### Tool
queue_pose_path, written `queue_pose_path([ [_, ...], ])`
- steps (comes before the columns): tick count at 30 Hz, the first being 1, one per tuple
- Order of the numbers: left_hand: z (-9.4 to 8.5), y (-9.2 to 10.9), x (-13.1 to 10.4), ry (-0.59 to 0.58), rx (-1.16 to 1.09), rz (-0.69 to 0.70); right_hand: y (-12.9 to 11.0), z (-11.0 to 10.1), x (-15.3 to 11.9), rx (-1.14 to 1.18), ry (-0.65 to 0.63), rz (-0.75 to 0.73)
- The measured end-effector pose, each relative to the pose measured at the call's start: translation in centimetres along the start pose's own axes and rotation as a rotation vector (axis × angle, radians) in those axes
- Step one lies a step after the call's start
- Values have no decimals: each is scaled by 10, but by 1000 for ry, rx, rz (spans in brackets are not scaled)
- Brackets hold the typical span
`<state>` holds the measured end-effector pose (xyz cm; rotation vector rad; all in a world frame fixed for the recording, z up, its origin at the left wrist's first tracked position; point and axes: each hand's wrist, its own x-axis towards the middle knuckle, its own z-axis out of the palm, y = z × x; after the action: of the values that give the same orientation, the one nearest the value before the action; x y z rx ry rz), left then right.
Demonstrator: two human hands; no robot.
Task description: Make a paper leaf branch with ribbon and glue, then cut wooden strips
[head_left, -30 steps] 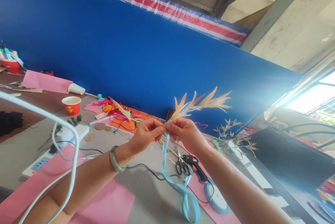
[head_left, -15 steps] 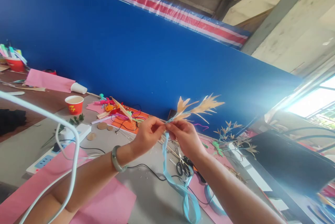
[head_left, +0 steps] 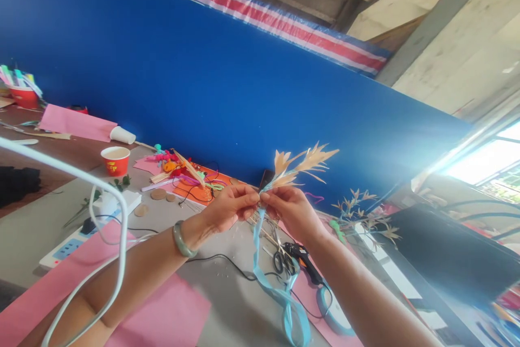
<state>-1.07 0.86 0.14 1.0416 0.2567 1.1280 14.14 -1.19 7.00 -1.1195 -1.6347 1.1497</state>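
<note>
In the middle of the head view my two hands meet around the stem of a pale straw-coloured dried flower spray (head_left: 311, 162). My left hand (head_left: 233, 206) is closed, thumb and forefinger pinched at the lower stem. Pinching just above the blue wrap, my right hand (head_left: 290, 209) is closed on the stem as well. A light blue ribbon (head_left: 257, 244) hangs from between the fingers and coils down onto the table. Its roll (head_left: 333, 314) lies by my right forearm. Black-handled scissors (head_left: 280, 260) and a black glue gun (head_left: 304, 260) rest below my right hand.
A white cable (head_left: 122, 239) loops across the left foreground. Beyond my left arm are a power strip (head_left: 73, 247), a red paper cup (head_left: 116, 162) and pink paper (head_left: 174, 309). Colourful craft bits (head_left: 174, 165) lie against the blue wall (head_left: 182, 76). Another dried spray (head_left: 361, 211) stands right.
The flower heads have shifted slightly left and turned a little in my fingers. My right hand has moved slightly, and more of the glue gun shows. Both hands still pinch the stem.
</note>
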Motion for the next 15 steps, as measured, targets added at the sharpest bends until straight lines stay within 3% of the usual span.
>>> queue_pose_path([
  [4,2,-5,0,42,87,155,3,5,-4,88,88,11],
  [8,7,-4,-3,86,147,267,1,7,-7,115,90,5],
  [15,9,2,-6,57,141,289,-3,7,-12,12,54,-82],
])
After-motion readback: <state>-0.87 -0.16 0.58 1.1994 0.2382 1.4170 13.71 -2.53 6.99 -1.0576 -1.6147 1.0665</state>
